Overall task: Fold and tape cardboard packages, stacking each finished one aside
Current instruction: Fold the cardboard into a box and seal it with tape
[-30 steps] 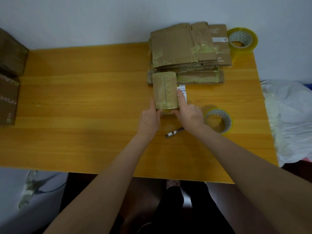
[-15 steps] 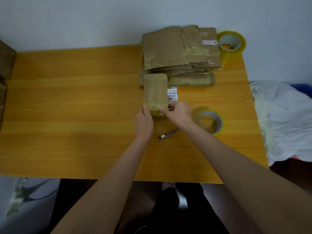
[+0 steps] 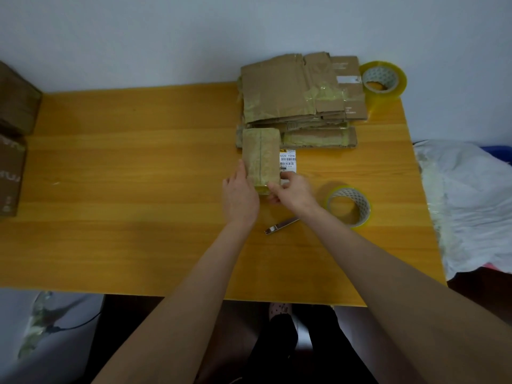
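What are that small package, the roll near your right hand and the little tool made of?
The small package looks like matte brown cardboard under glossy, yellowish clear tape. The roll seems clear plastic tape, yellow-tinted, on a patterned core, probably card. The tool looks metal by its silvery sheen, though too small to be sure.

Package (image 3: 260, 157) before cardboard stack (image 3: 299, 92), tape roll (image 3: 349, 205) right, cutter (image 3: 281, 226) nearer.
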Motion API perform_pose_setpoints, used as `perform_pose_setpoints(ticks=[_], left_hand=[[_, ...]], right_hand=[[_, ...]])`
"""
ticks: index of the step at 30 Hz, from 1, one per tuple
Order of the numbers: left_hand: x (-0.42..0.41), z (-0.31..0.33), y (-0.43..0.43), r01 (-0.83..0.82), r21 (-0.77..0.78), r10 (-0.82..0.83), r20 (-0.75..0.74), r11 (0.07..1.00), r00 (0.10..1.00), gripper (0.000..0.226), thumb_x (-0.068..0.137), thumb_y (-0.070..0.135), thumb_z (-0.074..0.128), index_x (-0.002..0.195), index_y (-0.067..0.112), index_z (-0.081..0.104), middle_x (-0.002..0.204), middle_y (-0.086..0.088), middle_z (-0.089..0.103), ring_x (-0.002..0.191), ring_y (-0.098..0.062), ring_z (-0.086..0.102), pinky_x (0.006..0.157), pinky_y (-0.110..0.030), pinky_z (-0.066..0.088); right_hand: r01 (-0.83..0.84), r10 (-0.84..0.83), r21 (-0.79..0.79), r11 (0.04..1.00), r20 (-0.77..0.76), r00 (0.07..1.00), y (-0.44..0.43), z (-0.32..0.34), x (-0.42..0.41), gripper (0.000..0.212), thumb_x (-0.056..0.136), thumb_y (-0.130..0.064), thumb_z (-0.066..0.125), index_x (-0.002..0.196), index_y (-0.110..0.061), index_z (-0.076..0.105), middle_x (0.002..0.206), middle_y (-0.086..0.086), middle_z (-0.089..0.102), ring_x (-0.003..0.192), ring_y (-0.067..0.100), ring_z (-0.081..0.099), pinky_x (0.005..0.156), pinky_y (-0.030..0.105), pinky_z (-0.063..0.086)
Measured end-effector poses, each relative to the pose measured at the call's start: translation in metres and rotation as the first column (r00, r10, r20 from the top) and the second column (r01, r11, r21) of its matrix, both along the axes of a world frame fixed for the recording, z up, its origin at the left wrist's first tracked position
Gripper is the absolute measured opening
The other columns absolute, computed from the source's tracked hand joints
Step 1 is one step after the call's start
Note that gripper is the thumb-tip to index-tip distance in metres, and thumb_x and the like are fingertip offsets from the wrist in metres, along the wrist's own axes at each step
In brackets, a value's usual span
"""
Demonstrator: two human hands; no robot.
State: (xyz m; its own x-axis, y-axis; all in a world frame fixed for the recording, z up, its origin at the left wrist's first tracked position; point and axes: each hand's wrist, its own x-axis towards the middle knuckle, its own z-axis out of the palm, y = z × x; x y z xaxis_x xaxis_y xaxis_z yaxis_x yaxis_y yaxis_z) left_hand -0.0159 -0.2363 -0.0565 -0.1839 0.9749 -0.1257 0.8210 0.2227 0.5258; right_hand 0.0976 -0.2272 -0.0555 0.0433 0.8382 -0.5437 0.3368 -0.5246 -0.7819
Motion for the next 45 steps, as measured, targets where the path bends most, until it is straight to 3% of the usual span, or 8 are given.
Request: perform_pose_setpoints(ticks=[12, 15, 23, 26, 28, 32, 36, 45], left_hand=[[0.004, 0.018, 0.006, -0.018, -0.221, -0.007, -0.112, 0.975, 0.994, 0.102, 0.083, 0.060, 0.057, 0.151, 0.006, 0.005, 0.149, -0.018, 0.026, 0.134, -0.036, 0.029, 0.105, -0.044, 0.032], [-0.007, 0.028, 0.010, 0.031, -0.273, -0.082, -0.180, 0.962, 0.980, 0.108, 0.076, 0.057, 0.067, 0.150, 0.005, 0.008, 0.146, -0.019, 0.029, 0.132, -0.035, 0.033, 0.104, -0.043, 0.035], [-0.059, 0.070, 0.024, 0.535, -0.285, -0.606, -0.366, 0.796, 0.706, 0.102, 0.072, 0.031, 0.075, 0.151, 0.019, 0.011, 0.149, -0.008, 0.025, 0.136, -0.028, 0.022, 0.110, -0.040, 0.033], [-0.057, 0.075, 0.036, 0.676, -0.274, -0.708, -0.473, 0.684, 0.525, 0.094, 0.077, 0.022, 0.069, 0.151, 0.024, 0.012, 0.155, -0.001, 0.017, 0.143, -0.027, 0.012, 0.115, -0.043, 0.026], [-0.051, 0.070, 0.037, 0.655, -0.168, -0.638, -0.495, 0.737, 0.590, 0.081, 0.083, 0.014, 0.063, 0.150, 0.026, 0.020, 0.157, 0.000, 0.016, 0.145, -0.027, 0.013, 0.116, -0.043, 0.022], [-0.033, 0.053, 0.015, 0.079, 0.036, -0.076, -0.074, 0.996, 0.994, 0.066, 0.088, 0.005, 0.058, 0.146, 0.005, 0.027, 0.154, -0.012, 0.022, 0.139, -0.030, 0.027, 0.110, -0.041, 0.034], [-0.006, 0.032, -0.011, -0.240, -0.382, 0.414, 0.481, 0.892, 0.773, 0.044, 0.097, 0.017, 0.050, 0.138, 0.005, 0.038, 0.120, -0.005, 0.054, 0.098, -0.022, 0.055, 0.085, -0.038, 0.048], [0.014, 0.033, 0.003, 0.105, -0.252, 0.000, 0.387, 0.962, 0.922, 0.047, 0.099, 0.011, 0.043, 0.146, 0.013, 0.036, 0.138, -0.007, 0.051, 0.118, -0.024, 0.053, 0.097, -0.045, 0.048]], right_hand=[[-0.223, 0.220, 0.028, 0.974, 0.089, 0.971, -0.012, 0.008, 0.009, 0.033, 0.093, 0.001, 0.051, 0.120, -0.010, 0.064, 0.108, 0.007, 0.065, 0.076, 0.013, 0.056, 0.059, 0.016, 0.042], [-0.252, 0.251, 0.002, 0.968, 0.100, 0.963, -0.017, 0.013, 0.015, 0.030, 0.095, 0.000, 0.049, 0.119, -0.009, 0.065, 0.127, 0.006, 0.062, 0.111, 0.019, 0.058, 0.084, 0.022, 0.046], [-0.199, 0.149, 0.239, 0.951, 0.209, 0.966, 0.010, 0.048, 0.038, 0.086, 0.081, -0.032, 0.075, 0.150, -0.030, 0.023, 0.155, 0.003, 0.024, 0.136, 0.025, 0.034, 0.111, 0.045, 0.035], [-0.405, 0.344, 0.190, 0.894, 0.287, 0.894, 0.017, 0.048, 0.027, 0.078, 0.079, -0.040, 0.075, 0.145, -0.028, 0.035, 0.145, 0.004, 0.042, 0.130, 0.024, 0.043, 0.105, 0.043, 0.041], [-0.400, 0.340, 0.110, 0.910, 0.354, 0.871, 0.016, 0.042, 0.023, 0.064, 0.081, -0.047, 0.071, 0.135, -0.024, 0.045, 0.125, 0.002, 0.057, 0.110, 0.022, 0.056, 0.086, 0.038, 0.050], [-0.317, 0.282, 0.016, 0.948, 0.412, 0.866, 0.003, 0.027, 0.020, 0.059, 0.085, -0.057, 0.061, 0.128, -0.018, 0.048, 0.113, 0.003, 0.062, 0.090, 0.021, 0.057, 0.071, 0.035, 0.051], [-0.260, 0.217, 0.058, 0.964, 0.397, 0.892, -0.004, 0.020, 0.012, 0.057, 0.089, -0.054, 0.056, 0.132, -0.017, 0.049, 0.112, 0.007, 0.064, 0.094, 0.024, 0.060, 0.071, 0.037, 0.052], [-0.118, 0.080, 0.041, 0.992, 0.513, 0.855, -0.019, 0.015, 0.025, 0.050, 0.093, -0.058, 0.043, 0.104, -0.012, 0.060, 0.094, 0.010, 0.067, 0.085, 0.031, 0.064, 0.075, 0.044, 0.056]])
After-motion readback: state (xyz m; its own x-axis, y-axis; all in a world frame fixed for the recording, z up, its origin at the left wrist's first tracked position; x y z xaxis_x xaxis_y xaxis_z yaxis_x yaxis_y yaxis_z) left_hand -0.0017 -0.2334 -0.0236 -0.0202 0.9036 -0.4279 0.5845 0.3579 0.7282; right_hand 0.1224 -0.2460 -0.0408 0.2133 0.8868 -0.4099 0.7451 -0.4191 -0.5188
